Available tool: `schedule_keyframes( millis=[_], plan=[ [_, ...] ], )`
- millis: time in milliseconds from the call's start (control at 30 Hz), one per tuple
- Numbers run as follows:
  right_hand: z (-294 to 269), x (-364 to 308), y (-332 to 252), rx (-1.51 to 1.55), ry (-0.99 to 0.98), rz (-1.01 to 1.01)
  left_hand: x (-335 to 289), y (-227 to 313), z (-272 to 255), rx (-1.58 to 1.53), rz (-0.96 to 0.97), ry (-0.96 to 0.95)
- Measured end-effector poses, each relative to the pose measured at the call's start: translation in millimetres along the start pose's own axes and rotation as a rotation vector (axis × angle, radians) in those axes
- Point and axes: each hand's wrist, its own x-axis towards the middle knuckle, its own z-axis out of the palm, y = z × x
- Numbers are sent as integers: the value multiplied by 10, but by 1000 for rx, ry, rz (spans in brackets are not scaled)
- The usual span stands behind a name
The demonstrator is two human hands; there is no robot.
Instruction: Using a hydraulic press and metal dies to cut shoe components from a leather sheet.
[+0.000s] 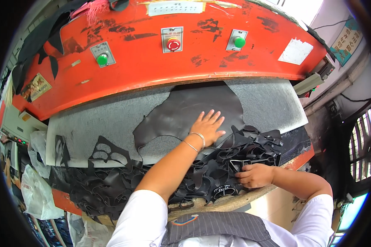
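Note:
A large dark brown leather piece (189, 107) lies on the grey cutting board of the red press. On its right part my left hand (209, 127) rests flat with fingers spread, a bangle round the wrist. Lower right, my right hand (254, 175) is closed on a thin metal-edged frame that looks like a cutting die (236, 164). Most of that die is hidden by the fingers and the scraps around it. Under and beside this hand are heaped black leather offcuts (255, 146). Another die-like outline with white markings (224, 190) lies among the scraps, left of the right hand.
The press's red beam (136, 49) spans the far side, with a red button (173, 44) between two green ones (102, 59). More offcuts lie along the front edge of the grey board (95, 131). Plastic bags (39, 193) hang at the left.

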Motion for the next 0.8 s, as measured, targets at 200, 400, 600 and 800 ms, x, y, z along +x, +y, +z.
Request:
schedule_keyframes(
  millis=[200, 400, 600, 800],
  plan=[
    [-1164, -173, 61, -238, 328, 167, -975, -911, -417, 47, -283, -100],
    [-1718, -246, 321, -50, 479, 868, -2141, -1127, -502, 34, -456, 46],
    [-913, 968, 1233, 342, 762, 1074, -2494, -1181, -109, -39, -467, 517],
    [-404, 1844, 1832, 410, 639, 1102, -2497, -1270, -99, -102, -430, 568]
  ],
)
